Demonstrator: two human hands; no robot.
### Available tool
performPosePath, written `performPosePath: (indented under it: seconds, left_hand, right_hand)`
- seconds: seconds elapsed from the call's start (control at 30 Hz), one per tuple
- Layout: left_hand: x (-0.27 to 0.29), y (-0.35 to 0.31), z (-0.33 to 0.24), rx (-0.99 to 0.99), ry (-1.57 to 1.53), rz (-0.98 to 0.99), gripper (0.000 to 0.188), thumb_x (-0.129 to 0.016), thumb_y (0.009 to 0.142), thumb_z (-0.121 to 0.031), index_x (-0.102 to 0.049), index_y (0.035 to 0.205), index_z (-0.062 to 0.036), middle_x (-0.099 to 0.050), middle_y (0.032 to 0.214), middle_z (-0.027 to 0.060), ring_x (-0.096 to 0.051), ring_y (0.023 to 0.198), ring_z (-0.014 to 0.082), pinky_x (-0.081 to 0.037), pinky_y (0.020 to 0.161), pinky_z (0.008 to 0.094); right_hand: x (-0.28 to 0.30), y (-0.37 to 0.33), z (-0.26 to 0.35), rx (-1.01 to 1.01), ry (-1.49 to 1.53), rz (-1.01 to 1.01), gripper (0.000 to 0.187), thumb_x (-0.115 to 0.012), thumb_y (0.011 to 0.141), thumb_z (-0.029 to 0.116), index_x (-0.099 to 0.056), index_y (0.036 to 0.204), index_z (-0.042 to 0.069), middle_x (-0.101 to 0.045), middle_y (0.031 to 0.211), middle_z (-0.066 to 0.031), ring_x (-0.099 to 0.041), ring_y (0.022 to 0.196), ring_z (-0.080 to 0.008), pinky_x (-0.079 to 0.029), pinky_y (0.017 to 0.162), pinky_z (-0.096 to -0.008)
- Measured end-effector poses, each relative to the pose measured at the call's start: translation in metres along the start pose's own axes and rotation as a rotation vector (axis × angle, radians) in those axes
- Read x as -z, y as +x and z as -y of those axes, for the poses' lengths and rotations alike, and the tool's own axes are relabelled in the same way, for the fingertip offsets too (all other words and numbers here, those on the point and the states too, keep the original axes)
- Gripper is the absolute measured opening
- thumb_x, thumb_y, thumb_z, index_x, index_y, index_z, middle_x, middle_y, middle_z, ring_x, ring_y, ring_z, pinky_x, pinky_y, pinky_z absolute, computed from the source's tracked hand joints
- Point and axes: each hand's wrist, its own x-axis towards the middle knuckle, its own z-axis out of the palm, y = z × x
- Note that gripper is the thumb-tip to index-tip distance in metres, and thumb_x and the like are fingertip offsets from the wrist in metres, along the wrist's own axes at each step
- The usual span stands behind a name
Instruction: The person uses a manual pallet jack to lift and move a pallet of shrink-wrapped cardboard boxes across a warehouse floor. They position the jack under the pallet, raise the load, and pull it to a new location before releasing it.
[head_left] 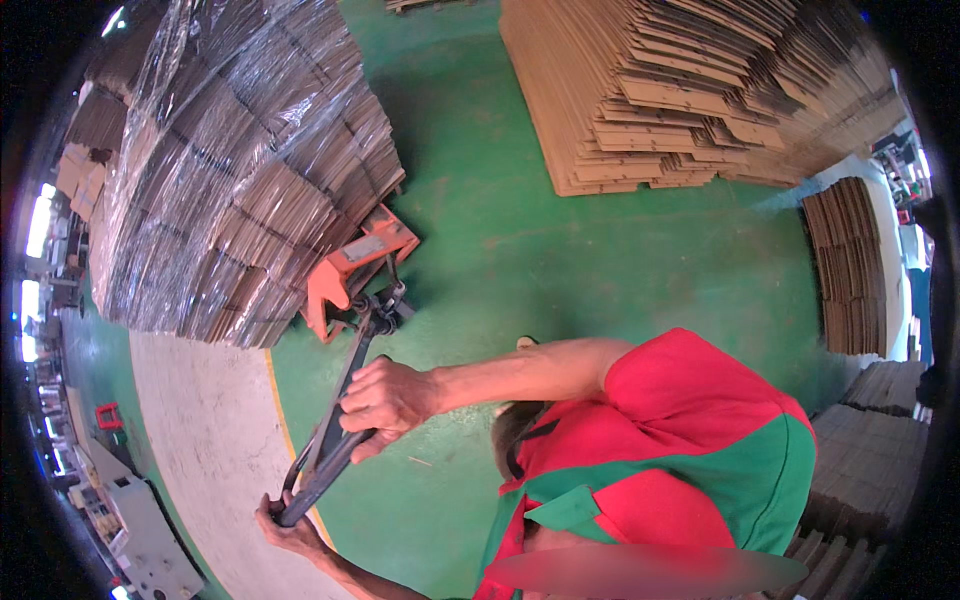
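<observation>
The dark handle (330, 440) of an orange pallet jack (357, 252) slants from the jack's base down to the lower left. My right hand (385, 403) is closed around the handle's loop on its near side, with the arm stretched across from the right. At the loop's lower end, my left hand (288, 527) has its fingers curled round the grip; that forearm rises from the lower edge. Next to the jack's orange body stands a tall stack of flat cardboard (250, 190), wrapped in clear film. Its base and the jack's forks are hidden.
A big stack of flat cardboard (640, 110) stands at the far right, with a smaller cardboard stack (845, 265) beyond it. More cardboard (865, 450) lies behind my shoulder. A yellow line (278, 400) divides green floor (480, 240) from a pale strip (200, 420). A white machine (145, 525) stands lower left.
</observation>
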Motion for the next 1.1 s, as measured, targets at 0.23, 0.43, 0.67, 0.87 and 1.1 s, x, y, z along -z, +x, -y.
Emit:
performPosePath:
  seconds: [0.23,0.43,0.67,0.87,1.1]
  left_hand:
    - [-0.039,0.111,0.013,0.034,0.068,-0.143,0.032,-0.081,0.080,-0.012,-0.067,0.106,0.0012,-0.046,0.064,0.0012,-0.043,0.059,0.0138,-0.037,0.053,0.0303]
    - [-0.057,0.164,0.012,0.116,0.039,-0.172,0.032,-0.075,0.079,-0.003,-0.067,0.110,0.0008,-0.045,0.065,0.0011,-0.042,0.060,0.0132,-0.039,0.055,0.0283]
    - [-0.086,0.225,0.002,-0.113,0.097,-0.202,0.028,-0.077,0.080,-0.006,-0.068,0.106,0.0004,-0.054,0.068,0.0066,-0.049,0.059,0.0168,-0.041,0.056,0.0304]
    - [-0.098,0.213,-0.044,-0.004,0.225,-0.347,0.028,-0.081,0.079,-0.002,-0.068,0.103,0.0000,-0.045,0.063,0.0015,-0.040,0.054,0.0144,-0.036,0.049,0.0325]
    - [-0.128,0.200,-0.158,0.186,0.537,-0.400,0.025,-0.077,0.083,-0.008,-0.070,0.106,-0.0021,-0.066,0.074,0.0089,-0.058,0.060,0.0216,-0.046,0.055,0.0372]
  right_hand:
    - [-0.008,0.081,-0.089,-0.097,-0.029,-0.062,0.045,-0.076,0.078,0.048,-0.055,0.071,0.008,-0.051,0.060,-0.0052,-0.059,0.053,-0.0271,-0.045,0.048,-0.0394]
    - [-0.023,0.131,-0.158,-0.155,0.023,-0.148,0.042,-0.078,0.076,0.043,-0.058,0.075,0.007,-0.058,0.063,-0.0090,-0.061,0.056,-0.0304,-0.047,0.051,-0.0397]
    - [-0.002,0.171,-0.227,-0.183,0.060,-0.251,0.036,-0.079,0.076,0.035,-0.059,0.081,0.006,-0.060,0.064,-0.0100,-0.063,0.054,-0.0280,-0.047,0.049,-0.0388]
    - [0.010,0.170,-0.275,-0.066,0.162,-0.070,0.039,-0.076,0.079,0.040,-0.056,0.081,0.006,-0.051,0.062,-0.0070,-0.055,0.053,-0.0287,-0.042,0.049,-0.0390]
    - [0.021,0.213,-0.379,-0.079,0.386,-0.054,0.042,-0.071,0.078,0.045,-0.056,0.083,0.006,-0.052,0.061,-0.0106,-0.058,0.056,-0.0326,-0.045,0.053,-0.0422]
